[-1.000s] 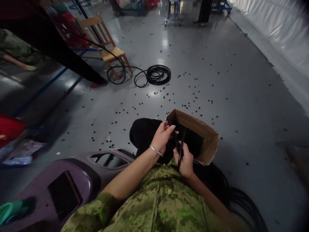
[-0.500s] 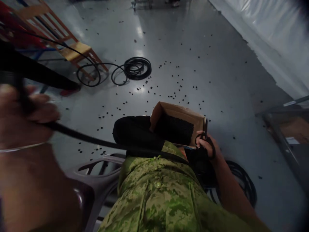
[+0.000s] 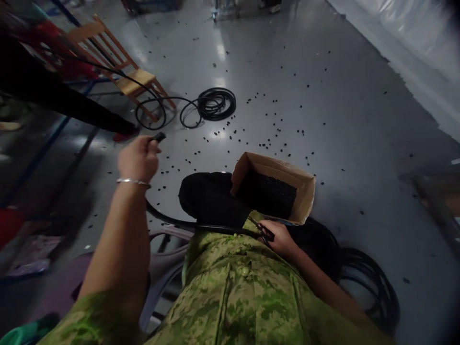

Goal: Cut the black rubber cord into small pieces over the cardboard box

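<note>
As black bits (image 3: 285, 144) dot the floor (image 3: 359, 158), left fingers (image 3: 152, 146) hold tubing (image 3: 215, 229); right fingers (image 3: 272, 227), scissors (image 3: 267, 235).

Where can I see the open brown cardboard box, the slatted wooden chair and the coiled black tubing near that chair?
Open brown cardboard box (image 3: 304, 199): head view, its right-hand wall.
Slatted wooden chair (image 3: 137, 81): head view, the seat.
Coiled black tubing (image 3: 217, 116): head view, the coil's near edge.

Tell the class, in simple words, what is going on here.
A person's raised left hand grips a black tube that crosses their lap. The right hand holds scissors near the tube. An open cardboard box holds dark contents, and small black bits lie scattered on the floor.
</note>
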Demonstrator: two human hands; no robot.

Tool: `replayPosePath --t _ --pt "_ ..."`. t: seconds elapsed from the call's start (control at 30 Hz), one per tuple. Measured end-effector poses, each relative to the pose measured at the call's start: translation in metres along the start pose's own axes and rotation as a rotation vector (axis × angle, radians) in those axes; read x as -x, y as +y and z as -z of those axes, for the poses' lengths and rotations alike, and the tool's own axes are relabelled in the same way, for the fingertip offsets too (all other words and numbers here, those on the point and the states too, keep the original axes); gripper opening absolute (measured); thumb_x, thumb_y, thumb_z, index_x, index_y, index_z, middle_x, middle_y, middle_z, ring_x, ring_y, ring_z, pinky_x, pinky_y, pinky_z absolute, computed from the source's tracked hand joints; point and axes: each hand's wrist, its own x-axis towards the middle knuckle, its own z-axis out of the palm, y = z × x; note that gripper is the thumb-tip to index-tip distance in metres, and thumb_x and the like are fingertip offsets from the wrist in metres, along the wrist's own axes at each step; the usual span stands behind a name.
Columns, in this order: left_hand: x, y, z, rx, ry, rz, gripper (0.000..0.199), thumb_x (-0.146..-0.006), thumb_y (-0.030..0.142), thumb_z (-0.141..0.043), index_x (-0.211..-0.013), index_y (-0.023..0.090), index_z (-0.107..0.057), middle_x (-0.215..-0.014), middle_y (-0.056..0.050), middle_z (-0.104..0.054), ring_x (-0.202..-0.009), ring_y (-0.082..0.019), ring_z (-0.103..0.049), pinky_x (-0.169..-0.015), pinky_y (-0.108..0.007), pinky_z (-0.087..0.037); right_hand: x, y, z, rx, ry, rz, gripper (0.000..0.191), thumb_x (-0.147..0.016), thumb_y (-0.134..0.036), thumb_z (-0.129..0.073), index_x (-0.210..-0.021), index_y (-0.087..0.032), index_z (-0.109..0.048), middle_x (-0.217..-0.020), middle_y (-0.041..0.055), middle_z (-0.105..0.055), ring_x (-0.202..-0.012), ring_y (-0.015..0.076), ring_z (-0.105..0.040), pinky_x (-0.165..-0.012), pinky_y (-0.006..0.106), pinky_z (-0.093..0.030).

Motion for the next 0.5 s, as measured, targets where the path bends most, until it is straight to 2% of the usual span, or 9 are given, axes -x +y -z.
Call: replayPosePath --t 0.1,0.13,0.2,0.27,0.3,0.33,0.43,0.5 --pt "0.010 0.060 -0.023 0.020 -0.051 -0.163 0.033 -0.092 0.028 -0.045 -0.117 0.012 -0.061 -0.100 -0.006 -0.068 -0.100 -0.020 -0.060 -0.084 -0.032 -0.043 -0.012 -0.011 -0.003 0.025 -0.032 0.102 0.030 -0.079 -0.034 -0.061 -0.107 -0.023 -0.066 -0.076 0.0009 -0.065 -0.068 0.0139 -0.058 -0.068 0.024 -0.044" --pt "0.016 0.082 -0.036 0.067 -0.108 -0.225 0.030 -0.091 0.027 -0.048 -0.115 0.014 -0.062 -0.100 -0.008 -0.069 -0.099 -0.021 -0.061 -0.084 -0.031 -0.044 -0.014 -0.013 -0.004 0.027 -0.036 0.126 0.029 -0.080 -0.033 -0.061 -0.106 -0.024 -0.067 -0.075 0.0007 -0.065 -0.069 0.0138 -0.058 -0.068 0.024 -0.044" --pt "0.034 0.120 -0.069 0.186 -0.233 -0.345 0.025 -0.089 0.030 -0.054 -0.108 0.019 -0.066 -0.101 -0.008 -0.069 -0.099 -0.021 -0.062 -0.083 -0.030 -0.045 -0.015 -0.015 -0.007 0.009 -0.038 0.145 0.028 -0.078 -0.034 -0.062 -0.104 -0.024 -0.068 -0.075 0.0005 -0.064 -0.069 0.0136 -0.057 -0.069 0.024 -0.044" --pt "0.053 0.148 -0.107 0.254 -0.361 -0.421 0.024 -0.089 0.033 -0.054 -0.107 0.022 -0.066 -0.102 -0.007 -0.069 -0.099 -0.021 -0.062 -0.084 -0.029 -0.045 -0.012 -0.009 -0.008 -0.071 -0.007 0.106 0.030 -0.075 -0.037 -0.065 -0.102 -0.024 -0.067 -0.076 0.0004 -0.064 -0.067 0.0132 -0.056 -0.066 0.024 -0.044" --pt "0.063 0.157 -0.125 0.263 -0.433 -0.432 0.024 -0.090 0.033 -0.053 -0.107 0.024 -0.066 -0.102 -0.006 -0.069 -0.098 -0.020 -0.062 -0.084 -0.028 -0.045 -0.008 -0.003 -0.006 -0.143 0.033 0.046 0.033 -0.075 -0.039 -0.065 -0.104 -0.023 -0.066 -0.076 0.0003 -0.063 -0.066 0.0129 -0.055 -0.064 0.024 -0.044" --pt "0.072 0.162 -0.142 0.262 -0.508 -0.416 0.025 -0.091 0.034 -0.050 -0.107 0.025 -0.066 -0.100 -0.005 -0.070 -0.096 -0.019 -0.063 -0.083 -0.028 -0.045 -0.004 0.005 -0.004 -0.239 0.136 -0.035 0.035 -0.076 -0.040 -0.063 -0.106 -0.023 -0.064 -0.076 0.0002 -0.063 -0.063 0.0123 -0.054 -0.062 0.024 -0.044" --pt "0.097 0.165 -0.179 0.264 -0.675 -0.284 0.030 -0.095 0.034 -0.041 -0.104 0.024 -0.068 -0.096 -0.003 -0.071 -0.090 -0.017 -0.064 -0.079 -0.025 -0.046 0.006 0.034 0.008 -0.477 0.516 -0.288 0.044 -0.081 -0.045 -0.057 -0.118 -0.022 -0.056 -0.074 -0.0011 -0.059 -0.057 0.0105 -0.051 -0.055 0.023 -0.042" --pt "0.110 0.164 -0.191 0.238 -0.696 -0.263 0.030 -0.093 0.037 -0.043 -0.111 0.028 -0.066 -0.103 -0.002 -0.071 -0.095 -0.018 -0.063 -0.080 -0.026 -0.046 0.007 0.051 0.018 -0.475 0.576 -0.408 0.050 -0.080 -0.048 -0.058 -0.123 -0.022 -0.054 -0.080 0.0004 -0.061 -0.060 0.0108 -0.053 -0.059 0.024 -0.044"
